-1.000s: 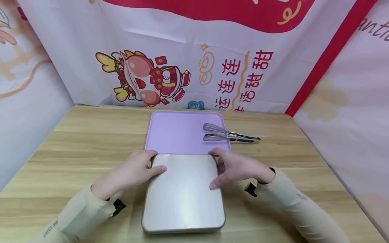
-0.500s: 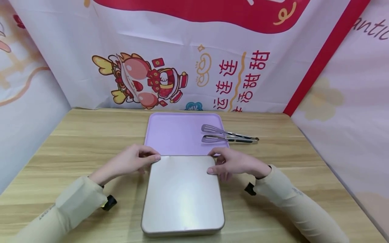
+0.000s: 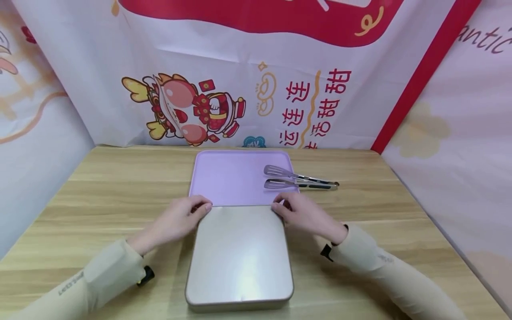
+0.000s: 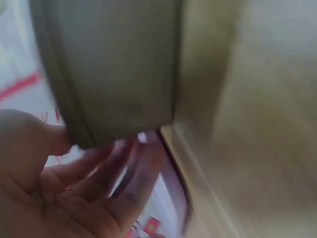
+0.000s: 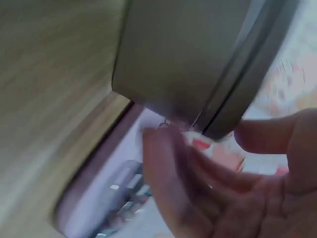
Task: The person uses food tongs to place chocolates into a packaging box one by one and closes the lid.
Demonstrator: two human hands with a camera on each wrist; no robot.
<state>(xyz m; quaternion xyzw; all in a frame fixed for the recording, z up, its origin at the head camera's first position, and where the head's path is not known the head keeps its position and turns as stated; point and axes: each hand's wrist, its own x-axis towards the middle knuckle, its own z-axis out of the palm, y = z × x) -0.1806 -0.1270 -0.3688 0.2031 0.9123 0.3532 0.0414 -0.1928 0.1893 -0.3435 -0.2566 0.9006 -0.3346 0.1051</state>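
Note:
A flat silver metal tin (image 3: 240, 255) with rounded corners lies closed on the table in the head view. My left hand (image 3: 176, 224) holds its far left corner, thumb on the lid's edge and fingers curled behind the far side. At the far right corner my right hand (image 3: 306, 218) pinches in the same manner. A dark seam runs between lid and body in the right wrist view, where the tin's side (image 5: 178, 54) stands above my fingers (image 5: 171, 173). In the left wrist view my thumb (image 4: 54, 139) meets the tin's corner (image 4: 114, 99).
A lilac tray (image 3: 224, 178) lies just beyond the tin. Metal tongs (image 3: 312, 181) rest across its right side, with their handles reaching over the wooden table (image 3: 360, 195). A printed cloth (image 3: 224, 49) hangs behind the table.
Both thumbs have slid from the tin's top to its far corners, the left first, then the right. The tin, tray and tongs stay in place; the view shifts slightly.

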